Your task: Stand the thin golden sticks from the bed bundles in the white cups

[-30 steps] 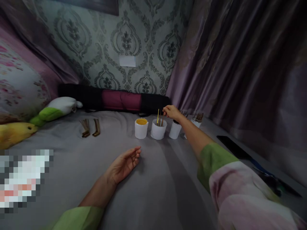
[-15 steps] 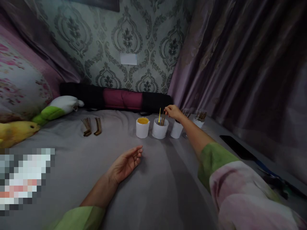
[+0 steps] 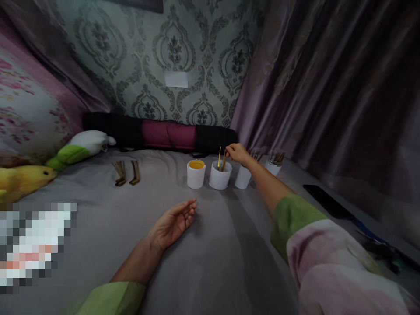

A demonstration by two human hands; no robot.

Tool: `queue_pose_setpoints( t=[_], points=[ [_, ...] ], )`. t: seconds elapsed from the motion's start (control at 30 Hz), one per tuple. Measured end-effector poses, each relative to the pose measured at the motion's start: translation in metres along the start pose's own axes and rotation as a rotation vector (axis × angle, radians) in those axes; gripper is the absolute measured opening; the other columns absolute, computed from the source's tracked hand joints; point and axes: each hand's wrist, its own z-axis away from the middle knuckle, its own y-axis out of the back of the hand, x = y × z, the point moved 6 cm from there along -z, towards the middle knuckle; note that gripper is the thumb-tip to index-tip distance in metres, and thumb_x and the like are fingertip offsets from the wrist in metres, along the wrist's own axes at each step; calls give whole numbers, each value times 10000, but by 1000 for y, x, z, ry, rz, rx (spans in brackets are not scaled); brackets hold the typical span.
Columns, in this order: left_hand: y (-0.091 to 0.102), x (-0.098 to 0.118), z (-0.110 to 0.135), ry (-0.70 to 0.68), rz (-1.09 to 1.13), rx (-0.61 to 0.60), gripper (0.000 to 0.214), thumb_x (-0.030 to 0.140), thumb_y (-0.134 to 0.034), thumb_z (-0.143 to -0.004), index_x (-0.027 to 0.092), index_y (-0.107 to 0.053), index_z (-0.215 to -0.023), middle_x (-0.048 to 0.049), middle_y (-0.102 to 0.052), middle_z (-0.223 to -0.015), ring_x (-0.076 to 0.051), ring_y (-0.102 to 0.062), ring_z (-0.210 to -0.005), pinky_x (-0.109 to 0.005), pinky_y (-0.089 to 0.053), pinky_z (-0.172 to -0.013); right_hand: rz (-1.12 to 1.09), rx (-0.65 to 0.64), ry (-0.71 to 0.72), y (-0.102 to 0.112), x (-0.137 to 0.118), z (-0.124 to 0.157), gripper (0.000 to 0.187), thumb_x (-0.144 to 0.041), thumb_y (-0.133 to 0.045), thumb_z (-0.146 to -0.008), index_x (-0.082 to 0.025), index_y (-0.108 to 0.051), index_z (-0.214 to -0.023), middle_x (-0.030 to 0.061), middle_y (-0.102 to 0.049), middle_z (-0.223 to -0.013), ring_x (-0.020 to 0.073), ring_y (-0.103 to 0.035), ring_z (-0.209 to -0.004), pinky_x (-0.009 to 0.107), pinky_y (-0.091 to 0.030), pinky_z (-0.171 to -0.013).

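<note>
My right hand [image 3: 236,153] reaches far forward and pinches a thin brown stick [image 3: 223,161] whose lower end stands in the middle white cup [image 3: 219,176]. A yellow stick [image 3: 219,158] stands in the same cup. To its left is a white cup of yellow liquid [image 3: 196,173]. To its right stands another white cup [image 3: 243,176], and a small jar of sticks [image 3: 274,162] lies beyond. My left hand [image 3: 173,222] rests palm-up on the grey sheet, fingers loosely spread, holding nothing.
Two bundles of brown sticks [image 3: 126,172] lie on the grey bed sheet [image 3: 210,245] at left. Plush toys [image 3: 82,146] and a floral pillow [image 3: 29,118] sit at far left. A black-and-maroon roll [image 3: 160,134] lines the wall. A dark flat object [image 3: 326,203] lies by the curtain.
My right hand has shifted slightly, tilting the brown stick further into the middle cup. My left hand has stayed in place.
</note>
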Motion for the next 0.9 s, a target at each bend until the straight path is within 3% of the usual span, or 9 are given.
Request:
queue_pose_setpoints(
  t=[0.37, 0.9],
  points=[
    [-1, 1, -1, 4, -6, -22, 198, 75, -502, -778, 66, -587, -957, -69, -617, -781, -81, -575, -636, -179, -482, -566, 11, -34, -4, -6, -7, 1, 230, -213, -387, -856, -121, -588, -794, 24, -636, -670, 35, -467, -386, 145, -358, -412],
    [-2, 1, 0, 0, -6, -2, 190, 65, -492, -781, 72, -588, -944, -72, -619, -776, -80, -578, -631, -180, -482, -563, 118, -44, 38, 1, -15, 1, 250, -223, -384, -863, -128, -575, -732, 32, -618, -636, 53, -470, -438, 159, -363, -475]
  ],
)
